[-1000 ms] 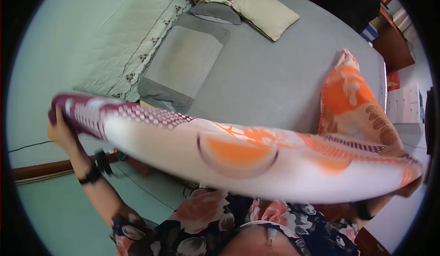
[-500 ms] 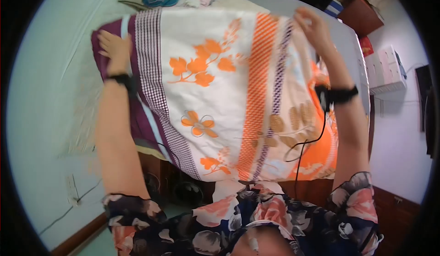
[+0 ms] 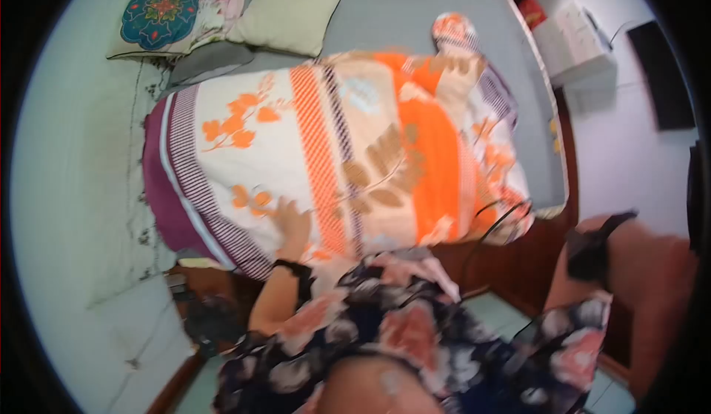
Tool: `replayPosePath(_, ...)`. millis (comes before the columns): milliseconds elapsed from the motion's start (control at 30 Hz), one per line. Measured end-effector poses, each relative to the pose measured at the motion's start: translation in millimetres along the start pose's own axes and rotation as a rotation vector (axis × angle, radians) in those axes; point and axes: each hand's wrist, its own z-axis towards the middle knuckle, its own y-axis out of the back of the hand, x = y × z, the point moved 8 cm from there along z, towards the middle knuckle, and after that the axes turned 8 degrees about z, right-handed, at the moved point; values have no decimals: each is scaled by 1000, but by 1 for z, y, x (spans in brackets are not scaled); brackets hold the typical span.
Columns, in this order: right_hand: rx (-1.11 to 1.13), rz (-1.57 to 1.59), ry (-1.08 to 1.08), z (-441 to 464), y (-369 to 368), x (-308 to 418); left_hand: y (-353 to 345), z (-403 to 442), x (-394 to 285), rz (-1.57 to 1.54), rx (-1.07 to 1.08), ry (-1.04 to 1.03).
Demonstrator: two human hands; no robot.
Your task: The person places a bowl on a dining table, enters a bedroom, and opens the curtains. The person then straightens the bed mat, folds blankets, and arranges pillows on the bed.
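A thick blanket [image 3: 370,147] with orange leaves, checked stripes and a purple border lies spread over the bed's near part. Its right end is bunched, with a rumpled strip reaching toward the far side. My left hand [image 3: 291,225] rests on the blanket close to the near edge, palm down with fingers apart. Over at the far right, my right arm [image 3: 655,273] is bent and off the blanket. A dark band [image 3: 590,255] circles that wrist. The right hand's fingers are hidden and blurred near the flowered sleeve.
Behind the blanket stretches the grey bed sheet [image 3: 392,14]. Pillows lie at the far left: a cream one [image 3: 291,20] and one with a teal flower [image 3: 159,15]. A white drawer box [image 3: 574,44] stands beyond the bed's right edge. A thin black cable [image 3: 492,225] hangs near the blanket's front.
My left hand has moved from the blanket's far left corner toward its near edge. My right hand has left the far edge and drawn back right. The view has shifted, showing more bed.
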Motion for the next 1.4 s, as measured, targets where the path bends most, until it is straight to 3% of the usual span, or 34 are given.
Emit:
replayPosePath(67,46,0,-25,-10,32,-19,-11,-10,-17,-167,-183,-70)
replayPosePath(100,55,8,-36,-15,46,-32,-12,-13,-36,-74,-209,-89)
replayPosePath(167,45,62,-102,-24,78,-70,-13,3,-57,10,-102,-27)
replayPosePath(200,70,77,-113,-25,94,-85,-21,12,-61,-30,-304,-76)
replayPosePath(233,104,78,-135,-29,110,-96,-23,2,-116,-63,-298,-109)
replayPosePath(267,125,82,-147,-37,126,-104,-5,-12,-157,-596,-165,-33)
replayPosePath(333,143,110,-146,-50,160,-112,-3,-11,-200,-632,-8,84)
replayPosePath(367,144,126,-143,-53,176,-112,-34,-14,-200,-162,39,108)
replayPosePath(433,148,208,-136,-51,209,-101,-19,-53,-263,-339,-141,-115)
replayPosePath(500,65,307,-115,-51,254,-105,-80,-63,-277,-134,-184,-234)
replayPosePath(533,-65,311,-105,-59,275,-139,-97,-56,-285,-132,-205,-254)
replayPosePath(600,-284,49,-77,-109,306,-266,-109,-85,-341,-123,18,-401)
replayPosePath(633,-248,190,-382,-148,295,-357,-118,-89,-342,-252,89,-332)
replayPosePath(700,52,-189,-867,-288,279,-521,-129,-94,-350,-362,160,-267)
replayPosePath(733,134,-400,-834,-369,276,-576,-137,-100,-360,-383,321,-221)
replayPosePath(767,202,-416,-971,-397,273,-580,-148,-103,-368,-402,478,-170)
replayPosePath(867,310,-371,-1401,-515,259,-604,-164,-102,-381,-246,487,-219)
replayPosePath(900,306,-356,-1412,-536,250,-608,-167,-102,-386,-228,492,-217)
replayPosePath(967,542,-338,-1458,-578,223,-611,-178,-96,-410,-179,563,-273)
replayPosePath(1000,373,-341,-1325,-575,221,-605,-184,-94,-422,-158,584,-297)
replayPosePath(1033,369,-348,-1334,-562,228,-592,-187,-93,-436,-159,593,-304)
replayPosePath(1067,197,-354,-1276,-537,250,-578,-189,-90,-457,-217,606,-360)
replayPosePath(1133,-48,-356,-1095,-435,291,-500,-178,-79,-507,-375,554,-475)
replayPosePath(1200,70,-307,-1043,-382,303,-441,-141,-63,-571,-498,432,-519)
replayPosePath(1267,319,-204,-792,-355,283,-383,-107,-47,-629,-611,419,-421)
replayPosePath(1300,508,-123,-763,-335,262,-348,-107,-40,-650,-702,469,-340)
replayPosePath(1367,832,47,-588,-331,219,-294,-135,-24,-673,-506,196,-362)
replayPosePath(1400,1119,45,-636,-336,190,-276,-140,-23,-681,-514,198,-360)
